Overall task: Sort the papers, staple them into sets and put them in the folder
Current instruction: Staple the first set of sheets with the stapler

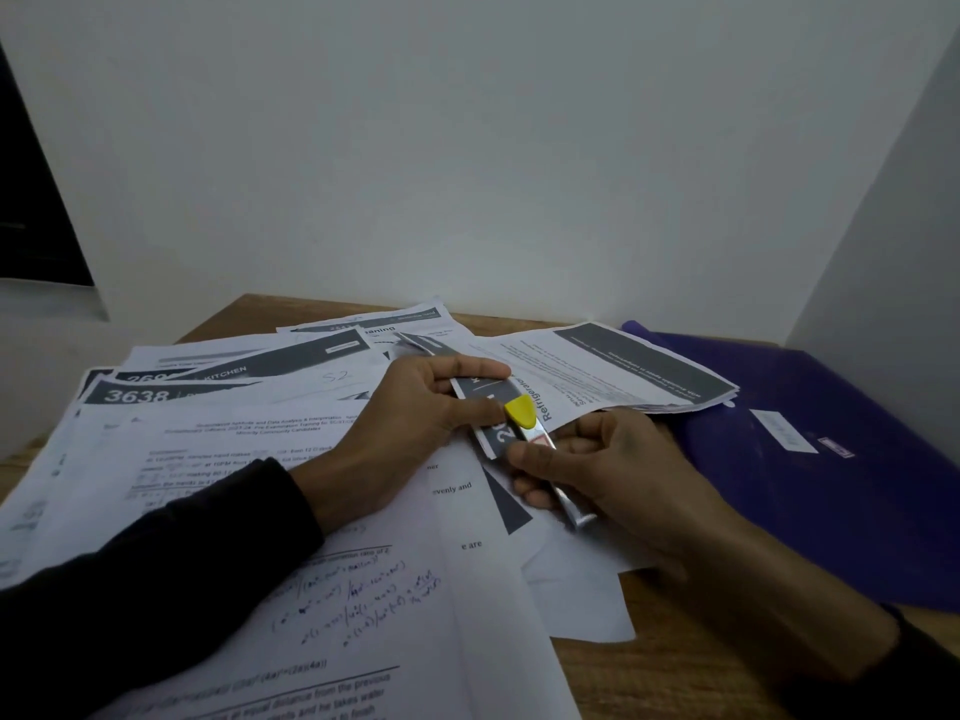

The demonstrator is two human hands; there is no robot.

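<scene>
My left hand [415, 407] pinches the corner of a set of printed papers [483, 389] with a dark header band, held up off the table. My right hand [602, 465] grips a silver stapler [550, 459] with a yellow tip, whose jaw sits over that paper corner. A purple folder [810, 459] lies shut on the table to the right, with a white label on its cover. Loose printed sheets [234, 439] cover the wooden table [665, 667] on the left and in the middle, some with handwriting.
Another stapled-looking stack [623, 366] with a dark band lies partly on the folder's left edge. White walls close in behind and on the right. Bare wood shows at the front right of the table. A dark opening is at the far left.
</scene>
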